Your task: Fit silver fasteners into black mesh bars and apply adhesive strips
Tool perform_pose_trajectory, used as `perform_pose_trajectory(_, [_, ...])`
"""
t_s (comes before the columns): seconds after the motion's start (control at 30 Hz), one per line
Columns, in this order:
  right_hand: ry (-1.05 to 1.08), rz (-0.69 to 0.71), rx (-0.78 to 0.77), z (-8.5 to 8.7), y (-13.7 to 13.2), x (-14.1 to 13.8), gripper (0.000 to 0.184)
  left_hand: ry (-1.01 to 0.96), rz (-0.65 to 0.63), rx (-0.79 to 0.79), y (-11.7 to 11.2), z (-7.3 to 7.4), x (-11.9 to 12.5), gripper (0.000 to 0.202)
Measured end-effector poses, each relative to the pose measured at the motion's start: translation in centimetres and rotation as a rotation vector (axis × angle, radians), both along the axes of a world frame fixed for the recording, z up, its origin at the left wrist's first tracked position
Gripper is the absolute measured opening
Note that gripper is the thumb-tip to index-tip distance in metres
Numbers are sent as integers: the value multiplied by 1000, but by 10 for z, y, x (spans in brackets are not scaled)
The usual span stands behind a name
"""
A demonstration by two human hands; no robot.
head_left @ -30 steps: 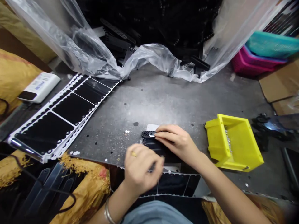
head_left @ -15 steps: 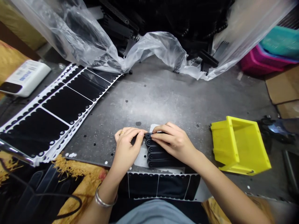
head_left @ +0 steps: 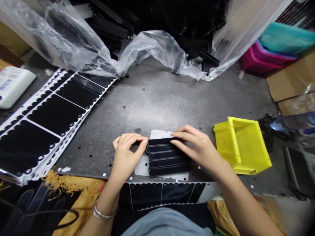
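1. Nearest the wearer, at 6 o'clock from the work, lies a strip of black die-cut pads on white liner (head_left: 145, 195), just below the worktop's edge.
2. Left hand (head_left: 126, 155), at 8 o'clock, wears a gold ring (head_left: 120, 139) and a metal bangle (head_left: 103, 213). One fingertip meets the left end of the top bar. Fingers are curled; whether they grip firmly cannot be told.
3. Right hand (head_left: 199, 147), at 3 o'clock, lies with its fingers across the right part of the same bar. Fingers are closed toward the bar, but the force of the hold cannot be told.
4. Five black plastic bars (head_left: 167, 160) lie side by side at the centre, on a white backing sheet (head_left: 141, 168). The top bar (head_left: 164, 141) lies between both hands. They appear light, stiff and thin, and may slide if knocked; the rounded ends and long edges look the best places to hold.
5. A yellow plastic bin (head_left: 242, 144) stands at 3 o'clock, tilted, on the grey perforated worktop (head_left: 157, 101).
6. A long sheet of black die-cut pads (head_left: 51, 114) lies at 10 o'clock.
7. Farthest, at 12 o'clock, a clear plastic bag (head_left: 152, 49) partly covers a heap of black parts (head_left: 110, 29). A pink basket (head_left: 256, 59) sits at 1 o'clock.
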State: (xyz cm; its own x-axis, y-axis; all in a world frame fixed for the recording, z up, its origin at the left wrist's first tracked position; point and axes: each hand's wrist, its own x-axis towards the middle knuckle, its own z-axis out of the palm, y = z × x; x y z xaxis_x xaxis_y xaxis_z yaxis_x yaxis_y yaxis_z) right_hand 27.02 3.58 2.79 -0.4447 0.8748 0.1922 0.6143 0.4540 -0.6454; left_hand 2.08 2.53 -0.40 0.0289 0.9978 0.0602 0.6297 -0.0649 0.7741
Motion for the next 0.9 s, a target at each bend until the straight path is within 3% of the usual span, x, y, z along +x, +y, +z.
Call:
perform_pose_trajectory(0.13, [134, -82, -102, -7, -3, 25, 11, -12, 1, 45, 0, -1, 0, 19])
perform_pose_trajectory(0.33, [177, -27, -85, -11, -5, 24, 14, -8, -5, 56, 1, -1, 0, 20])
perform_pose_trajectory(0.47, [76, -57, 12, -14, -8, 28, 19, 20, -9, 37, 2, -2, -1, 22])
perform_pose_trajectory(0.6, [-151, -187, 83, -8, -20, 29, 35, 49, -48, 11, -3, 1, -4, 25])
perform_pose_trajectory(0.67, [-226, -236, 105, -6, -29, 21, 50, 33, -156, 2, -8, 6, -3, 47])
perform_pose_trajectory(0.8, [-315, -51, 59, -23, -42, -3, 77, 173, -550, 7, -19, 9, 15, 140])
perform_pose_trajectory(0.83, [-310, -5, 15, -29, -42, -6, 76, 224, -591, 17, -20, 8, 22, 146])
perform_pose_trajectory(0.9, [-222, 20, -96, -35, -41, -5, 68, 284, -569, 47, -22, 4, 34, 134])
